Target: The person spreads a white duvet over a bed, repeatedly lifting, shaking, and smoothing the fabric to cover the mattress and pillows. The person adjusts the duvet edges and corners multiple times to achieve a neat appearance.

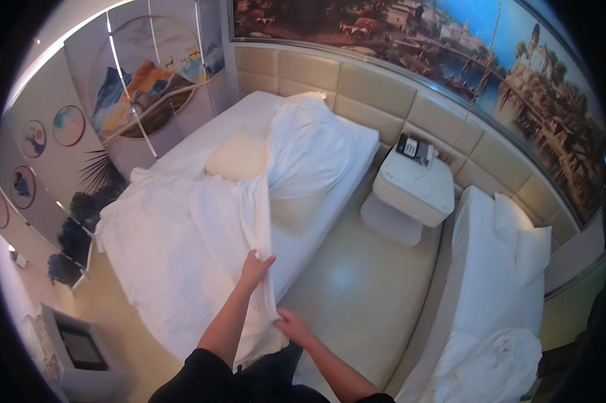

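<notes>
A white duvet (pixel 177 252) is spread over the near left part of a bed and drapes over its edge toward me. My left hand (pixel 256 267) grips the right edge of the duvet. Lower and to the right, my right hand (pixel 292 325) pinches the same edge near its corner, close to my body. Beyond the duvet, a cream pillow (pixel 240 156) lies on the white bed sheet (pixel 353 136). Bunched white fabric (pixel 308 151) lies right of that pillow, near the headboard.
A white nightstand (pixel 413 186) holding small boxes stands right of the bed. Further right is a second bed (pixel 484 287) with pillows (pixel 519 231) and a crumpled white cover (pixel 489 362). A padded headboard (pixel 368 85) lines the wall. A grey cabinet (pixel 89 378) stands at lower left.
</notes>
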